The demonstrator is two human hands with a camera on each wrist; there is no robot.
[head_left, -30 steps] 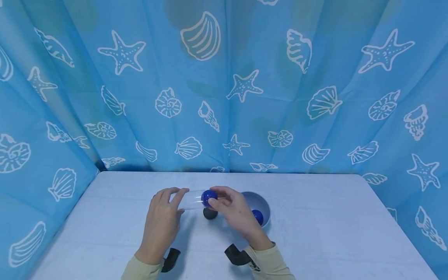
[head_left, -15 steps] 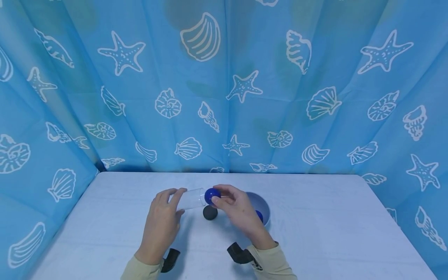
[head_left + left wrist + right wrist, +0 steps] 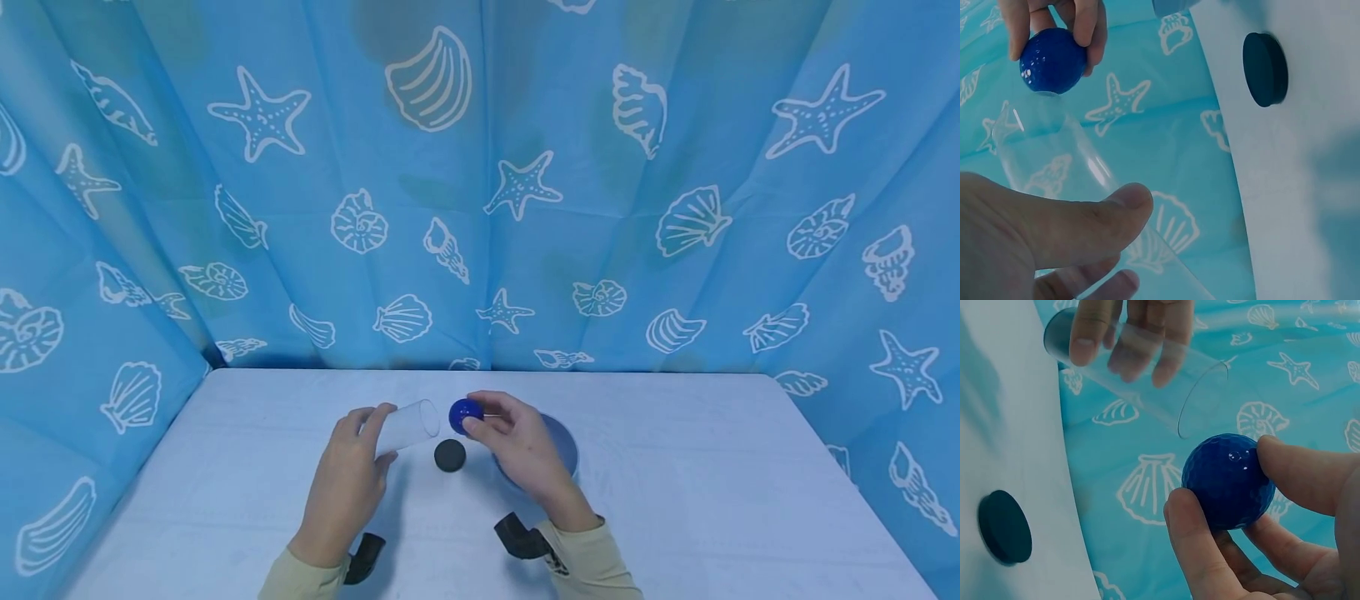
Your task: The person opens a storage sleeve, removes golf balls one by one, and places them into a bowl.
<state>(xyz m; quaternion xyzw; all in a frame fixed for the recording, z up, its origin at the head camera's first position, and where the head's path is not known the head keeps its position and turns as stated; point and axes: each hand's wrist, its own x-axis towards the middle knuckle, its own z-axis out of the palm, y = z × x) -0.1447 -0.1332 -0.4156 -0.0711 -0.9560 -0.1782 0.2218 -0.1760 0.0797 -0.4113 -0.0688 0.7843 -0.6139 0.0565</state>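
Note:
In the head view my left hand [image 3: 348,479] grips a clear tube [image 3: 408,425], tilted with its mouth towards the right. The right wrist view shows a dark far end on the tube [image 3: 1160,381]; I see no ball inside. My right hand [image 3: 528,450] pinches a dimpled blue golf ball [image 3: 466,416] between thumb and fingers. That golf ball [image 3: 1229,481] is just outside the tube's mouth, with a small gap between them. Below lies a round black lid [image 3: 450,456] on the table.
A grey-blue bowl [image 3: 566,446] stands behind my right hand, which covers part of it. The white table [image 3: 712,483] ends at a blue curtain [image 3: 480,250] with shell prints. Black camera mounts [image 3: 521,537] hang at both wrists.
My right hand has drawn the golf ball out of the tube's mouth, moving right and slightly up. The left hand and tube stay nearly in place, the tube tilting a little more.

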